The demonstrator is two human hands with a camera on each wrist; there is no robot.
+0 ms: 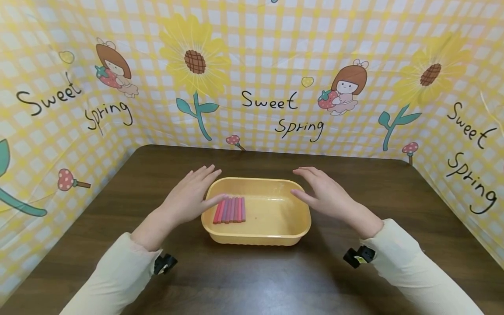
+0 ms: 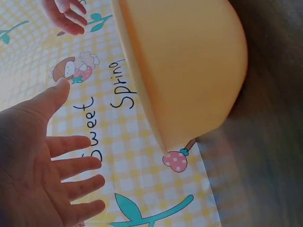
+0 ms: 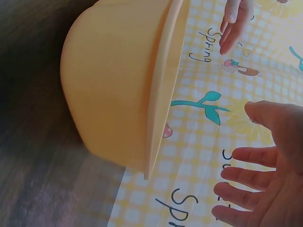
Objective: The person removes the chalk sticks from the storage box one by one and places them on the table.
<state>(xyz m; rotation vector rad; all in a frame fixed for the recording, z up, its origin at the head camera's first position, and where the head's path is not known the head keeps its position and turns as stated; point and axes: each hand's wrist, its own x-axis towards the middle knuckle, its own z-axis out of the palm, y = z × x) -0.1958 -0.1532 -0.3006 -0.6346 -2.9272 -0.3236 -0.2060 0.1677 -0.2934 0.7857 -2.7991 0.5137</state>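
A shallow yellow plastic basin [image 1: 271,240] with rounded corners stands on the dark table. In its left part several thin pink and purple sticks [image 1: 229,211] lie side by side in a row; their exact kind is too small to tell. My left hand [image 1: 193,192] hovers by the basin's left end, fingers straight and thumb stretched over the rim. Opposite it, my right hand [image 1: 327,192] hovers by the right end, likewise with extended fingers. Both wrist views show the palms apart from the basin wall [image 2: 189,71], holding nothing.
The dark wooden table [image 1: 252,280] extends around the basin. A yellow checked cloth [image 1: 267,52] printed with flowers and lettering hangs behind it and along both sides. Small black cameras [image 1: 164,264] are strapped at both wrists over pale sleeves.
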